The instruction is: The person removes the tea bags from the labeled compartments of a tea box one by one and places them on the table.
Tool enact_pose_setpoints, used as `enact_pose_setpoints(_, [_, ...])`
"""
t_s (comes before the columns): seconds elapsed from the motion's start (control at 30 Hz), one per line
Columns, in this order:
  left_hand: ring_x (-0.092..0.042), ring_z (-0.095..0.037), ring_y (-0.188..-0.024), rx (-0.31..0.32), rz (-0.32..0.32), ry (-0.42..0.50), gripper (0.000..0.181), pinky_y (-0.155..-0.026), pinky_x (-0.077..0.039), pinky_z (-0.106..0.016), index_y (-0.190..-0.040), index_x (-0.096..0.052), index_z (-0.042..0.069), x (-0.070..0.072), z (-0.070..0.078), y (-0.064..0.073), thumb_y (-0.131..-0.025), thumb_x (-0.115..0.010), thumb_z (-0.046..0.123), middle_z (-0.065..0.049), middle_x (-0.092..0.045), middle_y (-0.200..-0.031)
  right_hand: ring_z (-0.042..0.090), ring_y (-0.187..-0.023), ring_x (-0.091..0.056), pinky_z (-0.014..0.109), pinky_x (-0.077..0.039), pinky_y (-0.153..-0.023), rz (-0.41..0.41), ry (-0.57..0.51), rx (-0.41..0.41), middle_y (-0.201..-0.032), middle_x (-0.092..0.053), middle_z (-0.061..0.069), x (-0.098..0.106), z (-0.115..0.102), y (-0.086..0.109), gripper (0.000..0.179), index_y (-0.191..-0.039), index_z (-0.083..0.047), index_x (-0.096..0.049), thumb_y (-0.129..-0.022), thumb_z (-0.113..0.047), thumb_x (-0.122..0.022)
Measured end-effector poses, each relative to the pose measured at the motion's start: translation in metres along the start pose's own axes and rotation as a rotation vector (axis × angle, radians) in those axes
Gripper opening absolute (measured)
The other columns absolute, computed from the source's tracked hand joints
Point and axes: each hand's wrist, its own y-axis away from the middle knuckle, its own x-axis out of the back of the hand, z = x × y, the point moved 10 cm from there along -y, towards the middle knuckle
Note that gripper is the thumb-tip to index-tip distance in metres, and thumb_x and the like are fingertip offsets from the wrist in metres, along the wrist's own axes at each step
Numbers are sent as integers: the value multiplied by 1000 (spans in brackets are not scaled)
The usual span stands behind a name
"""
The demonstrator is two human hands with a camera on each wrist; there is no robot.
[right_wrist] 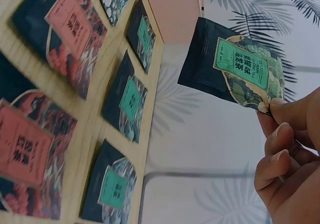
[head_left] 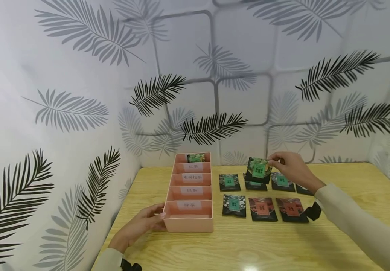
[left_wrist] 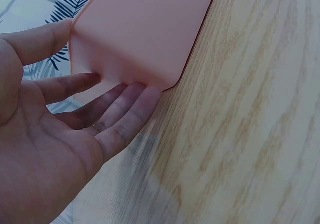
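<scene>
My right hand [head_left: 293,167] pinches a dark tea sachet [head_left: 258,171] by one edge, thumb against fingers, above the back row of sachets. In the right wrist view its green label reads grape oolong tea. My left hand [head_left: 142,225] touches the near left corner of a pink divided box [head_left: 189,225]. The left wrist view shows fairly straight fingers [left_wrist: 132,111] with their tips against the outer wall, and the thumb at an edge. Another green sachet [head_left: 196,158] stands in the box's rearmost compartment; labels in Chinese mark the dividers.
Right of the box, sachets lie in two rows on the wooden table [head_left: 188,252]. The back row has green labels, such as one sachet [head_left: 229,182]; in front are a green-labelled sachet [head_left: 233,206] and two red ones [head_left: 263,209]. A leaf-patterned wall [head_left: 235,101] borders the table.
</scene>
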Motion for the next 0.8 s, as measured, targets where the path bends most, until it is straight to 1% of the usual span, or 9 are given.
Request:
enact_pose_setpoints(0.13, [-64, -36, -117, -9, -7, 1, 61, -102, -54, -47, -161, -29, 0, -2, 0, 0, -110, -52, 27, -26, -43, -152, 14, -55, -50, 33, -43, -56, 8, 6, -3, -85, -69, 2, 8, 11, 16, 20, -112, -7, -74, -105, -23, -63])
enact_pose_setpoints(0.23, [-64, -36, -116, -13, -4, -2, 61, -102, -53, -48, -160, -30, -1, -2, 1, 1, -110, -52, 26, -27, -43, -151, 12, -65, -56, 34, -47, -61, 18, 23, 3, -98, -73, 6, 15, 19, 26, 20, -112, -7, -74, -105, -22, -63])
enact_pose_setpoints(0.33, [-64, -36, -116, -14, 0, -3, 61, -102, -53, -49, -160, -30, -1, -2, 2, 2, -110, -52, 26, -27, -43, -152, 10, -69, -58, 34, -48, -62, 23, 42, 0, -100, -73, 8, 22, 26, 35, 20, -112, -5, -74, -105, -21, -63])
enact_pose_setpoints(0.47, [-64, -36, -118, -13, 1, 2, 60, -103, -52, -50, -160, -29, -1, -2, 2, 2, -111, -51, 24, -27, -42, -152, 10, -63, -53, 32, -43, -57, 21, 71, -13, -97, -73, 8, 29, 38, 46, 20, -110, -3, -74, -104, -19, -64])
enact_pose_setpoints(0.53, [-63, -36, -119, -13, 0, 4, 59, -103, -52, -51, -160, -29, -1, -2, 3, 2, -111, -51, 24, -27, -42, -152, 10, -63, -53, 32, -42, -57, 21, 84, -19, -97, -73, 8, 31, 45, 52, 19, -109, -4, -74, -104, -19, -64])
enact_pose_setpoints(0.57, [-63, -36, -119, -14, -1, 5, 59, -103, -52, -51, -160, -29, -1, -3, 3, 1, -111, -50, 23, -27, -42, -152, 10, -65, -55, 32, -44, -58, 18, 91, -21, -98, -73, 8, 32, 49, 54, 18, -109, -4, -74, -104, -19, -65])
enact_pose_setpoints(0.7, [-63, -35, -119, -17, -3, 3, 59, -103, -53, -49, -160, -29, -1, -4, 4, 1, -111, -51, 23, -27, -43, -151, 19, -81, -67, 37, -53, -66, -6, 91, -53, -101, -73, 8, 35, 65, 67, 19, -111, -4, -73, -105, -19, -64])
enact_pose_setpoints(0.8, [-63, -34, -119, -17, 0, 3, 59, -102, -53, -48, -160, -29, -2, -3, 4, 0, -111, -50, 23, -28, -42, -152, 26, -87, -70, 42, -57, -69, -39, 81, -82, -101, -73, 8, 37, 74, 74, 21, -112, -3, -72, -106, -19, -62])
